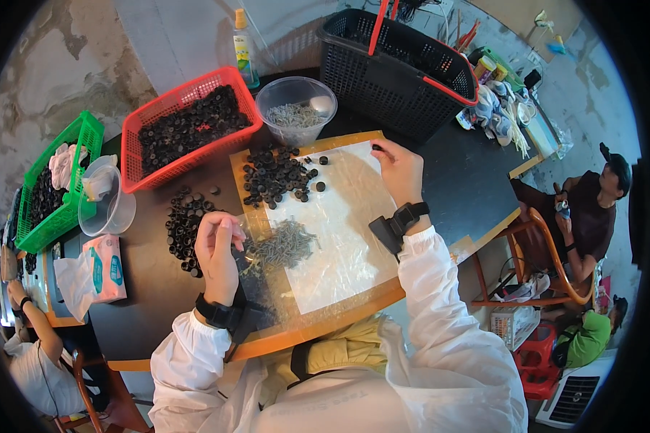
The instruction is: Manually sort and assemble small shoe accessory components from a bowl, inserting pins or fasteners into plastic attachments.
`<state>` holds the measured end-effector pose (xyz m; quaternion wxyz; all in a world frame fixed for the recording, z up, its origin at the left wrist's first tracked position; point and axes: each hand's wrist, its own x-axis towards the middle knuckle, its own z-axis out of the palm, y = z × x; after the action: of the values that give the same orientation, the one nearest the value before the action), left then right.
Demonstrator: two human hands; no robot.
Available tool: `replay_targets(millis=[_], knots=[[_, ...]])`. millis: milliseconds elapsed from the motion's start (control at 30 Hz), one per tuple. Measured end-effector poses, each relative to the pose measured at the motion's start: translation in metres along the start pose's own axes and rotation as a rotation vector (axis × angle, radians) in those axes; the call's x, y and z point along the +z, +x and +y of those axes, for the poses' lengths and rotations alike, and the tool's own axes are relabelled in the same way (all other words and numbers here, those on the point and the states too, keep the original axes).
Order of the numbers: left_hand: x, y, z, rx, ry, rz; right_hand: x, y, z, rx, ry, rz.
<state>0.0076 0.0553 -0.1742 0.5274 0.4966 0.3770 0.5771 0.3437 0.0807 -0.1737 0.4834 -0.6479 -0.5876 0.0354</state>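
Note:
My right hand (401, 172) is raised over the right side of the white sheet (354, 245), pinching a small round black part (376, 147) between thumb and fingertips. My left hand (219, 252) hovers left of a pile of grey screws (285, 244). Its fingers are curled in toward the thumb; whatever they hold is too small to make out. Behind the screws lies a heap of small black round parts (274, 175), a few of them loose on the sheet. Another heap of black ring-like parts (184, 227) spreads beside my left hand.
Along the back stand a red basket (133, 155) of black parts, a clear tub (296, 133) of screws, a spray bottle (243, 54) and a black basket (383, 94). A green basket (87, 137), clear bowls (119, 209) and a tissue pack (108, 270) are left. People sit on both sides.

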Motion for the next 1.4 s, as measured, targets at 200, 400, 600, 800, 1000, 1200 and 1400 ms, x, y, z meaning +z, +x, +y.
replay_targets(millis=[200, 400, 600, 800, 1000, 1200, 1400], knots=[[-0.007, 0.012, 0.005, 0.06, 0.179, -0.001, 0.007, 0.003, 0.043, -0.126, -0.308, -0.006], [-0.016, 0.029, 0.022, 0.424, 0.8, -0.177, 0.01, 0.013, 0.021, -0.174, -0.293, -0.156], [-0.024, 0.03, 0.016, 0.418, 1.023, -0.51, 0.047, 0.005, -0.021, -0.356, -0.031, -0.294], [-0.035, 0.037, 0.013, 0.32, 0.936, -0.585, 0.057, 0.012, -0.014, -0.318, -0.066, -0.354], [-0.044, 0.044, 0.017, 0.328, 0.93, -0.676, 0.055, 0.01, -0.02, -0.24, -0.077, -0.354], [-0.04, 0.042, 0.018, 0.396, 0.955, -0.723, 0.059, 0.004, -0.017, -0.051, 0.14, -0.396], [-0.034, 0.039, 0.02, 0.399, 0.968, -0.73, 0.052, 0.004, -0.026, -0.185, 0.029, -0.343]])
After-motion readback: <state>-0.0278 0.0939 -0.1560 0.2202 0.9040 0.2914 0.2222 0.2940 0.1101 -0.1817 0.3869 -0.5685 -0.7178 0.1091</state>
